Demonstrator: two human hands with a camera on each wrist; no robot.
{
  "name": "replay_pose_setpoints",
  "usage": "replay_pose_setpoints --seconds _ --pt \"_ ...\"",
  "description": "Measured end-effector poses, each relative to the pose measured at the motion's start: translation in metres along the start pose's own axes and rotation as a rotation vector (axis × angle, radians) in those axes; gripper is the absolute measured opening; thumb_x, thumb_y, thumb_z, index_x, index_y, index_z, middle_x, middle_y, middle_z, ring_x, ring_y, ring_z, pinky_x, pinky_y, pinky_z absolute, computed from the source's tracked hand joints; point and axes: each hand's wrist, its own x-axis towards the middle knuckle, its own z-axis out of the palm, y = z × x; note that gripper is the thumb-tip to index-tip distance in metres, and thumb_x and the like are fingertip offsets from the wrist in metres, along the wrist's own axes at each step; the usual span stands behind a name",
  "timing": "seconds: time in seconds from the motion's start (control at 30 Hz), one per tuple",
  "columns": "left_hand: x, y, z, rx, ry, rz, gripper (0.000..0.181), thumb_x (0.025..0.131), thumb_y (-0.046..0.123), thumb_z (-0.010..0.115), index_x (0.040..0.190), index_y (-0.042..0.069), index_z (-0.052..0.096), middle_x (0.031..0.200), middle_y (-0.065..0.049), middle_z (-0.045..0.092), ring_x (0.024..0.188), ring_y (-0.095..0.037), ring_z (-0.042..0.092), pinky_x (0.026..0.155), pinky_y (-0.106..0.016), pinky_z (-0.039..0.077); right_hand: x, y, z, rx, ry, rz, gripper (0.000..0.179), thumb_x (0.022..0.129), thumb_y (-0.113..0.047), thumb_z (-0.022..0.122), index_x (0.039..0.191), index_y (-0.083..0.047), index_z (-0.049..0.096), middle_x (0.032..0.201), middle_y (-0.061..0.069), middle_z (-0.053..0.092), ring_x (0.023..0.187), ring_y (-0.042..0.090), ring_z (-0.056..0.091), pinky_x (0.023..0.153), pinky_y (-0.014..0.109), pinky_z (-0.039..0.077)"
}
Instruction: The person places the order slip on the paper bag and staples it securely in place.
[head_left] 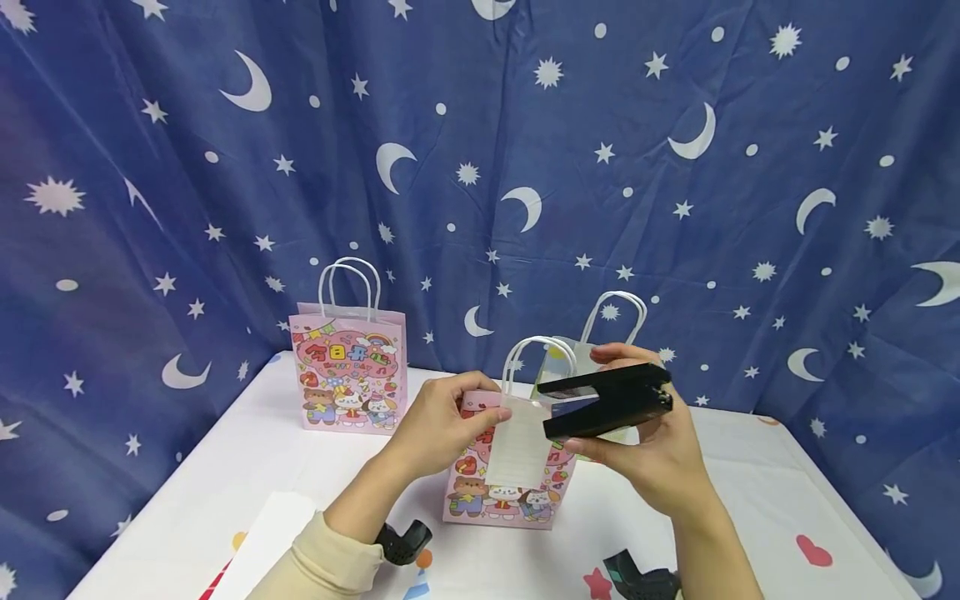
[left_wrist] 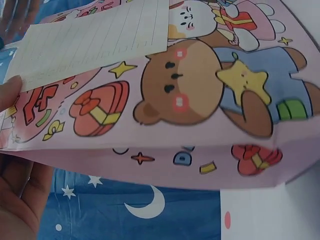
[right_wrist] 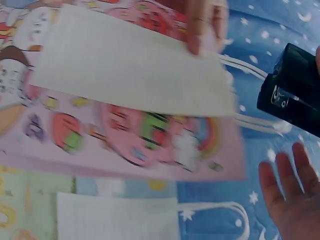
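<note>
A pink paper gift bag (head_left: pixel 501 512) with cartoon animals stands on the table, its white handles up. My left hand (head_left: pixel 438 425) pinches its top edge, thumb in front on a lined paper slip (head_left: pixel 517 450) that lies over the bag's front. In the left wrist view, the left fingers are behind the bag (left_wrist: pixel 175 100) and the thumb presses the slip (left_wrist: pixel 90 47). A black stapler (head_left: pixel 611 402) is gripped in my right hand (head_left: pixel 667 458), its jaws apart and pointing at the slip's top edge. The right wrist view shows only part of the stapler (right_wrist: pixel 295 90).
Another pink gift bag (head_left: pixel 348 367) stands at the back left. Behind the stapler is a third, pale green bag (right_wrist: pixel 30 195) with a white slip (right_wrist: pixel 117 215) on its front. White paper (head_left: pixel 262 533) lies at the front left. A blue star-patterned curtain (head_left: pixel 480 167) hangs behind the table.
</note>
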Motion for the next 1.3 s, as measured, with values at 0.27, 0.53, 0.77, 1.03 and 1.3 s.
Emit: replay_pose_setpoints --seconds 0.27,0.53,0.77,1.03,1.3 --pt "-0.001 0.003 0.002 -0.011 -0.021 0.03 0.01 0.095 0.024 0.077 0.103 0.025 0.072 0.078 0.004 0.069 0.064 -0.01 0.061 0.057 -0.026 0.052 -0.002 0.01 0.016 -0.222 -0.07 0.058 0.079 0.071 0.011 0.089 0.137 -0.001 0.049 0.142 0.012 0.055 0.122 0.014 0.063 0.093 0.025 0.056" --pt "-0.001 0.005 0.005 0.006 -0.037 0.057 0.01 0.093 0.024 0.079 0.102 0.025 0.074 0.075 0.005 0.068 0.06 -0.006 0.056 0.053 -0.024 0.049 -0.005 0.014 0.019 -0.259 -0.11 0.094 0.122 0.077 0.005 0.088 0.167 -0.019 0.01 0.123 0.007 0.068 0.118 0.008 0.065 0.112 0.065 0.04" --pt "0.0 0.004 0.006 0.021 -0.03 0.062 0.01 0.094 0.021 0.078 0.103 0.023 0.074 0.073 0.004 0.068 0.058 -0.006 0.054 0.052 -0.023 0.047 -0.001 0.013 0.017 -0.242 -0.12 0.064 0.135 0.078 0.007 0.086 0.166 -0.024 -0.011 0.119 0.008 0.072 0.117 0.009 0.067 0.116 0.074 0.026" --pt "0.001 0.003 0.006 0.038 -0.027 0.084 0.011 0.093 0.023 0.079 0.103 0.023 0.074 0.066 0.007 0.062 0.054 -0.002 0.046 0.05 -0.022 0.04 -0.001 0.015 0.015 -0.284 -0.131 0.1 0.132 0.076 -0.001 0.091 0.168 -0.025 -0.001 0.116 0.002 0.072 0.119 0.012 0.067 0.114 0.075 0.029" --pt "0.0 0.003 0.006 0.023 -0.033 0.081 0.008 0.094 0.022 0.078 0.102 0.022 0.074 0.073 0.004 0.068 0.057 -0.004 0.052 0.052 -0.022 0.045 -0.004 0.021 0.02 -0.294 -0.145 0.156 0.13 0.079 -0.006 0.089 0.167 -0.028 -0.004 0.134 0.002 0.068 0.12 0.022 0.07 0.101 0.035 0.055"
